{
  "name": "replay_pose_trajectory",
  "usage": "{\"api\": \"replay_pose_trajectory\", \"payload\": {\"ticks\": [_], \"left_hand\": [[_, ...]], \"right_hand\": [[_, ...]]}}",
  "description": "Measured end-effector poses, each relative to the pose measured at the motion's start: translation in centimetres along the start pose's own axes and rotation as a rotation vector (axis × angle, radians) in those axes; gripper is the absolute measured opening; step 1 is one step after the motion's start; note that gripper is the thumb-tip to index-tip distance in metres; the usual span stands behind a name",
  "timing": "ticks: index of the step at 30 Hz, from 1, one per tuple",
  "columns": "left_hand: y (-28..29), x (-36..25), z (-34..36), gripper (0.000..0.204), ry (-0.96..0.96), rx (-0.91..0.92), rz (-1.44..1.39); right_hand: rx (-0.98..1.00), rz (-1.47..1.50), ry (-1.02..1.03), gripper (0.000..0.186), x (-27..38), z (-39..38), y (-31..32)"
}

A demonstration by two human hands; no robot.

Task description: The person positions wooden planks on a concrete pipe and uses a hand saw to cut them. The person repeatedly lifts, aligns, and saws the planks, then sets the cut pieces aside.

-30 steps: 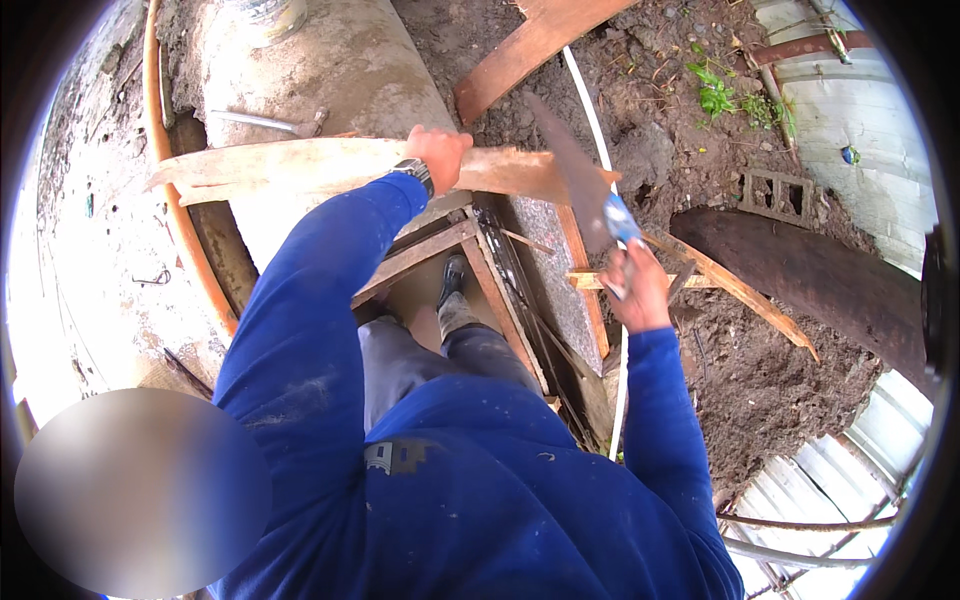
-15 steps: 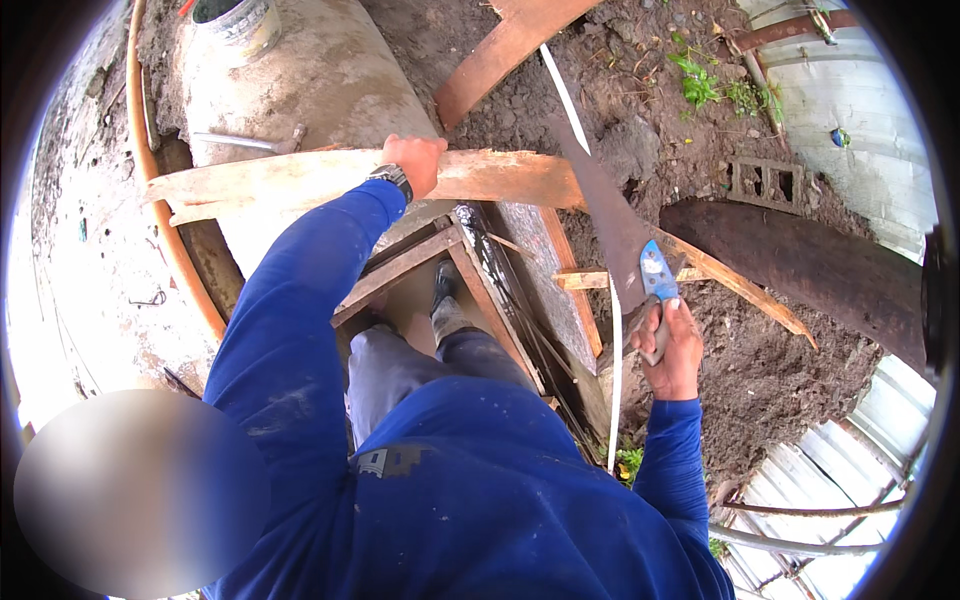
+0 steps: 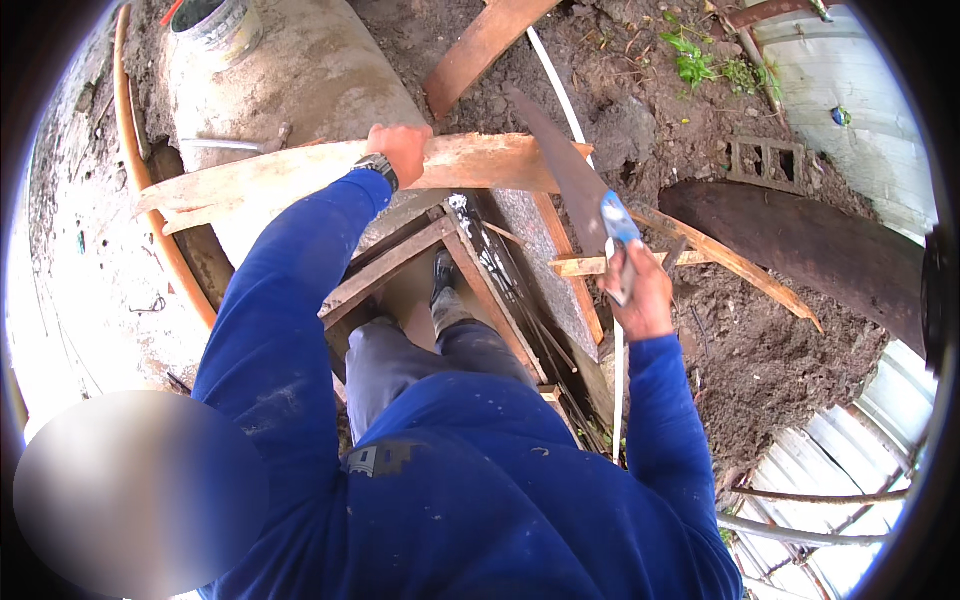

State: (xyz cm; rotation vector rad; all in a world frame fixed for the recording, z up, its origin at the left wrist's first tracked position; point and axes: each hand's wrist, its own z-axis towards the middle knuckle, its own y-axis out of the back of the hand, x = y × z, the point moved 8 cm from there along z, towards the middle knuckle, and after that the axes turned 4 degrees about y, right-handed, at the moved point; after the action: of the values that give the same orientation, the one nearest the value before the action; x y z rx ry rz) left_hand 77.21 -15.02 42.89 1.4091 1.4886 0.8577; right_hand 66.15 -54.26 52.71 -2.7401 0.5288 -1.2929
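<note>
My left hand (image 3: 402, 152) is closed over a long rough wooden board (image 3: 270, 185) that lies crosswise in front of me. In my right hand (image 3: 642, 288) is the handle of a handsaw (image 3: 565, 165), which has a brown, rusty-looking blade and a blue section where the handle begins. The blade slants up and to the left, crossing the board near its right end. Whether the teeth sit in the wood, I cannot tell. A short piece of the board shows to the right of the blade.
Around my legs is a wooden frame (image 3: 390, 268) over muddy water. A hammer (image 3: 235, 144) rests on the concrete surface beyond the board. Another plank (image 3: 490, 55), a white strip (image 3: 556, 80), a hollow block (image 3: 768, 165) and a dark pipe (image 3: 800, 250) lie on the soil to the right.
My right hand has moved up and left with the saw, bringing the blade across the board's right end. The board and my left hand have shifted slightly up and left in view.
</note>
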Motion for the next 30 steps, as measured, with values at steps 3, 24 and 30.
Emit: {"api": "replay_pose_trajectory", "payload": {"ticks": [3, 24, 30], "left_hand": [[0.2, 0.2, 0.0, 0.028, -0.014, -0.015, 0.018], [0.2, -0.6, -0.9, 0.027, -0.021, -0.057, 0.064], [-0.3, 0.3, 0.5, 0.028, 0.021, -0.022, 0.029]], "right_hand": [[0.029, 0.002, -0.002, 0.022, 1.4, -3.5, 1.7], [-0.047, 0.073, -0.034, 0.019, -2.4, 5.7, -4.2], [-0.040, -0.009, -0.017, 0.015, -4.2, -4.1, 0.5]]}}
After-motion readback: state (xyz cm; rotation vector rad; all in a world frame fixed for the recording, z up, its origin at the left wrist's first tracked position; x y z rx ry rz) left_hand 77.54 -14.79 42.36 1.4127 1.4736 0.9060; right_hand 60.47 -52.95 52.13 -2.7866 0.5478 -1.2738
